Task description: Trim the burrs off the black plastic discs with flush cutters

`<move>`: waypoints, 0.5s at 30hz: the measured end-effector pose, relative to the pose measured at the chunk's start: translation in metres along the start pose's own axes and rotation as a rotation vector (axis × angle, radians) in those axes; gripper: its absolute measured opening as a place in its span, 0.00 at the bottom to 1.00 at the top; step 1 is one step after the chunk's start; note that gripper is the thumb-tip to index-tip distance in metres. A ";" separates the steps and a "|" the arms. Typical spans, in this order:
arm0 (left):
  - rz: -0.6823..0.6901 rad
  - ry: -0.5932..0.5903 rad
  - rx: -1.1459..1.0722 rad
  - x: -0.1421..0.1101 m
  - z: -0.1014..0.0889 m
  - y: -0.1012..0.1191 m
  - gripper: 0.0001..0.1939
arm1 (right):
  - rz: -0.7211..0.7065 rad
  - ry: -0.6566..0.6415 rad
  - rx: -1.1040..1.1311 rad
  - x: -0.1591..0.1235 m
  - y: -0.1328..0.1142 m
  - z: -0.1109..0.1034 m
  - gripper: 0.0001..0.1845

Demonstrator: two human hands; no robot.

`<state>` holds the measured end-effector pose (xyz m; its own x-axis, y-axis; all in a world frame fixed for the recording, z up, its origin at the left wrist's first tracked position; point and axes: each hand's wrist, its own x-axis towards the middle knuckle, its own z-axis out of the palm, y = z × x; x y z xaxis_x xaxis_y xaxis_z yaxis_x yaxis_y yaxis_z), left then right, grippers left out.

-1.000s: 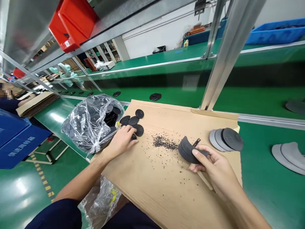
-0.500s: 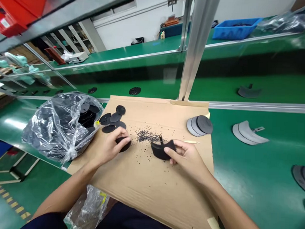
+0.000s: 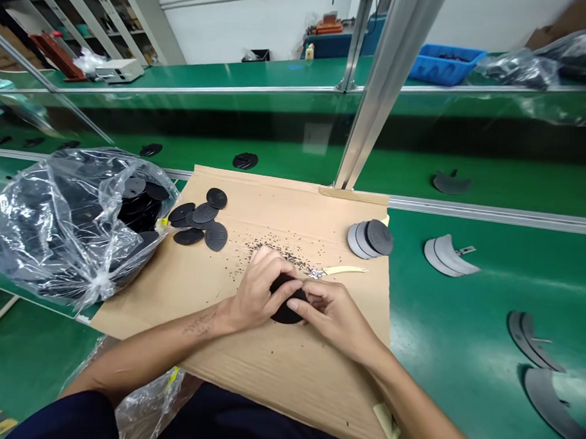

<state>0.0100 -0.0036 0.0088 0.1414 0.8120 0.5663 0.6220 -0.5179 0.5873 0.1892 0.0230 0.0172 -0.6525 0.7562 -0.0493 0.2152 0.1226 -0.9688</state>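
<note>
My left hand [image 3: 264, 287] and my right hand [image 3: 332, 314] meet over the cardboard, both closed on dark plastic. Between them shows a black disc [image 3: 287, 312], its edge pinched under both thumbs. The curved black piece seen earlier in my right hand cannot be told apart from the disc here, since my fingers cover much of it. Just beyond my hands lie small black scraps [image 3: 285, 252] and nippers [image 3: 342, 270] with pale yellow handles. Several loose black discs [image 3: 205, 213] lie to the left on the cardboard.
A clear bag [image 3: 76, 237] of black discs stands left of the cardboard sheet [image 3: 249, 359]. Stacked pieces [image 3: 369, 239] sit at its right edge. Grey curved pieces [image 3: 449, 256] lie on the green bench [image 3: 432, 359]. A metal post [image 3: 388, 88] rises behind.
My left hand has moved right with the disc and met my right hand. The curved piece's upright stem is no longer visible. The nippers show more fully. The view has shifted.
</note>
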 end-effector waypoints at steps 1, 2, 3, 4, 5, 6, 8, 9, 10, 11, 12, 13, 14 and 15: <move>0.008 0.003 -0.002 -0.001 0.000 0.000 0.10 | -0.026 0.012 -0.035 0.000 0.000 0.000 0.20; 0.021 0.002 -0.017 -0.002 0.001 0.000 0.12 | -0.055 0.026 -0.075 0.001 -0.001 0.001 0.20; 0.036 -0.005 -0.044 -0.002 0.001 0.000 0.14 | -0.089 0.045 -0.116 0.001 -0.002 0.000 0.20; 0.047 -0.011 -0.080 -0.002 0.000 -0.001 0.15 | -0.126 0.065 -0.151 0.001 -0.002 0.000 0.20; 0.050 -0.011 -0.122 -0.002 0.000 -0.001 0.16 | -0.166 0.083 -0.177 0.001 -0.003 -0.001 0.18; 0.038 -0.004 -0.165 -0.002 -0.002 -0.003 0.17 | -0.207 0.103 -0.192 0.001 -0.004 -0.002 0.16; -0.013 0.012 -0.237 -0.001 -0.005 -0.006 0.20 | -0.278 0.154 -0.200 0.000 -0.006 -0.003 0.12; -0.037 0.007 -0.265 0.000 -0.007 -0.008 0.21 | -0.305 0.185 -0.198 0.000 -0.006 -0.004 0.11; -0.044 -0.006 -0.293 0.001 -0.009 -0.010 0.20 | -0.327 0.216 -0.195 -0.001 -0.005 -0.004 0.10; -0.033 -0.025 -0.320 0.002 -0.011 -0.012 0.18 | -0.347 0.239 -0.193 -0.002 -0.005 -0.004 0.10; -0.009 -0.043 -0.346 0.002 -0.013 -0.013 0.16 | -0.365 0.255 -0.193 -0.002 -0.003 -0.003 0.11; 0.018 -0.053 -0.367 0.003 -0.014 -0.014 0.15 | -0.384 0.262 -0.194 -0.003 -0.001 -0.003 0.11; 0.039 -0.053 -0.383 0.004 -0.016 -0.015 0.15 | -0.401 0.267 -0.198 -0.003 0.000 -0.003 0.11; 0.052 -0.049 -0.395 0.004 -0.016 -0.016 0.15 | -0.415 0.271 -0.205 -0.003 0.002 -0.002 0.12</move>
<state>-0.0119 0.0036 0.0113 0.2070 0.7891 0.5783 0.2707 -0.6142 0.7412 0.1936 0.0222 0.0158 -0.5074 0.7530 0.4190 0.1343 0.5494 -0.8247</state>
